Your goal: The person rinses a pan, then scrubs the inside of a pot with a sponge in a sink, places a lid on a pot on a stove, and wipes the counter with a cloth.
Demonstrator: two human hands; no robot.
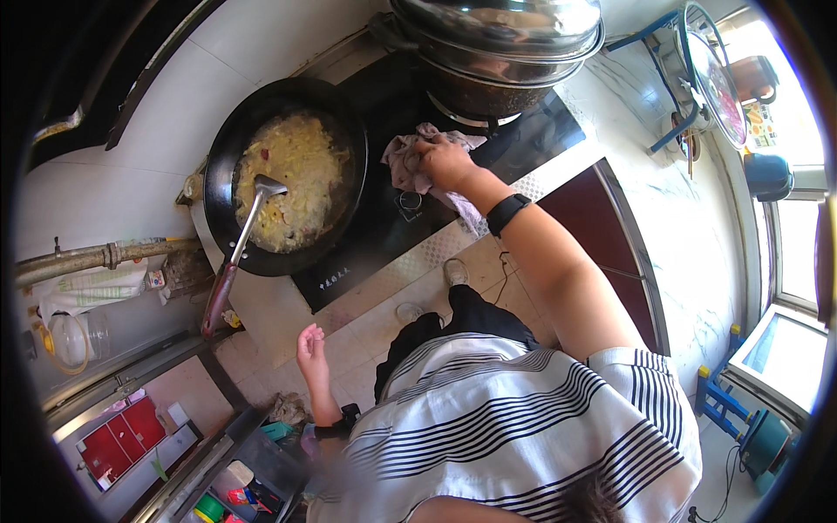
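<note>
A crumpled, pinkish-grey cloth [407, 163] lies on the black glass cooktop [366, 242], and my right hand [446, 163] grips it from above, beside a round control knob [410, 201]. My left hand [311, 346] hangs over the floor near the cooktop's front edge, its fingers loosely curled and nothing seen in them. To the left of the cloth stands a black wok [353, 189] with yellowish food in bubbling liquid [294, 176]. A metal spatula [252, 216] rests in it, its dark red handle reaching over the rim.
A large lidded steel steamer pot [503, 39] stands on the rear right of the cooktop. On the marble-patterned counter [680, 248] at right is a blue rack [680, 131]. A metal pipe [111, 256] runs along the left wall. Below left, an open drawer [255, 471] holds small items.
</note>
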